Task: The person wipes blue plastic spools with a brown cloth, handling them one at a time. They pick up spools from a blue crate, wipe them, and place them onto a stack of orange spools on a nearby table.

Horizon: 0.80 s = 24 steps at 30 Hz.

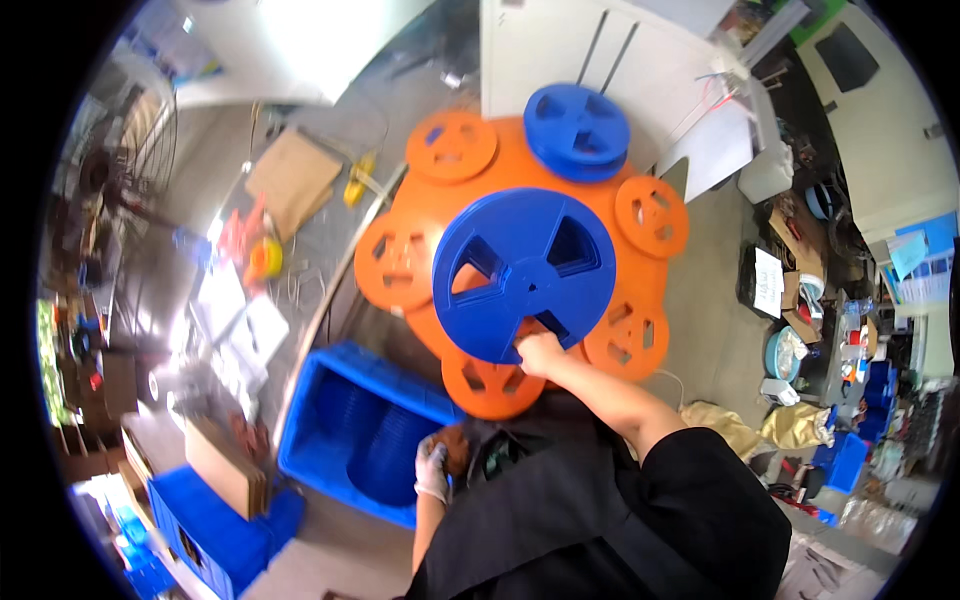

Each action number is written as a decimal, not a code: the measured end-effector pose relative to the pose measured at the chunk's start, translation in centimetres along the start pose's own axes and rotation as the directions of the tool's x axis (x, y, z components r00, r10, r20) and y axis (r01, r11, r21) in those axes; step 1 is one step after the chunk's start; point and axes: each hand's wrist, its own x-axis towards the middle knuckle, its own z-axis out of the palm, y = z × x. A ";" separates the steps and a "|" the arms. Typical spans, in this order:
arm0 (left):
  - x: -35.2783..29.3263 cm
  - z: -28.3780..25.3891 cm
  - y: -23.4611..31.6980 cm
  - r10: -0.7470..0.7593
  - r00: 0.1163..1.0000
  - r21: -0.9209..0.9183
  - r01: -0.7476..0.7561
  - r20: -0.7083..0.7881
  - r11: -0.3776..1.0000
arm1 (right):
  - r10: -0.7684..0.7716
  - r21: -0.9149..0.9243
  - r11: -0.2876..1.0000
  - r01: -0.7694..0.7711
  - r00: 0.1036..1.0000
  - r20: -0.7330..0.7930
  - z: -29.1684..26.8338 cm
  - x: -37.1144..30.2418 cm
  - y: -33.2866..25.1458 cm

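A large blue plastic reel (470, 325) with wedge-shaped windows lies above the middle of a round orange stand (645, 275); it looks like several stacked together. My right hand (540, 352) grips the reel's near edge, its fingers hooked through the near window. Low on the left, my left hand (432, 468) wears a pale glove and is curled against a brownish thing (455, 450) beside my dark apron. What that thing is cannot be made out. Next to this hand stands an open blue plastic tub (300, 420).
Orange discs with slots (452, 147) ring the stand. Another blue reel stack (577, 130) sits on its far side, by a white cabinet (535, 60). At the left are a cluttered table (330, 215) and a standing fan (100, 170); boxes and basins line the right.
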 end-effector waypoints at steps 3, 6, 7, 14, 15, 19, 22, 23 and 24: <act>-4.3 -2.2 0.5 -0.045 0.995 -0.008 0.044 -0.091 0.999 | -0.052 -0.061 0.996 0.058 0.994 0.101 6.7 -2.8 -2.6; -7.9 -8.9 -4.2 -0.074 0.985 -0.051 0.067 -0.157 0.996 | -0.043 -0.056 0.997 0.054 0.981 0.189 11.5 -4.0 -5.1; -9.4 -10.5 -5.4 -0.095 0.981 -0.083 0.082 -0.171 0.993 | -0.037 -0.068 0.996 0.052 0.978 0.206 12.8 -4.4 -5.5; -16.1 -16.3 -8.8 -0.227 0.944 -0.210 0.179 -0.237 0.961 | -0.006 -0.077 0.996 0.038 0.926 0.377 14.5 -3.6 -7.1; -16.0 -16.2 -8.9 -0.235 0.942 -0.214 0.185 -0.239 0.959 | 0.007 -0.072 0.997 0.027 0.900 0.436 13.8 -3.4 -7.0; -14.6 -14.7 -8.0 -0.189 0.950 -0.076 0.176 -0.247 0.981 | 0.059 -0.102 0.995 0.008 0.771 0.634 12.2 -2.6 -7.3; -13.7 -12.5 -7.1 -0.210 0.952 -0.045 0.205 -0.223 0.978 | 0.005 -0.027 0.999 0.016 0.782 0.623 13.0 -2.8 -6.8; -13.4 -12.0 -7.1 -0.215 0.950 -0.024 0.215 -0.226 0.976 | -0.001 -0.031 0.999 0.025 0.797 0.605 12.8 -3.1 -6.9; -13.2 -11.7 -7.0 -0.203 0.954 0.007 0.210 -0.222 0.978 | 0.002 -0.024 1.000 0.016 0.799 0.602 12.7 -3.3 -6.9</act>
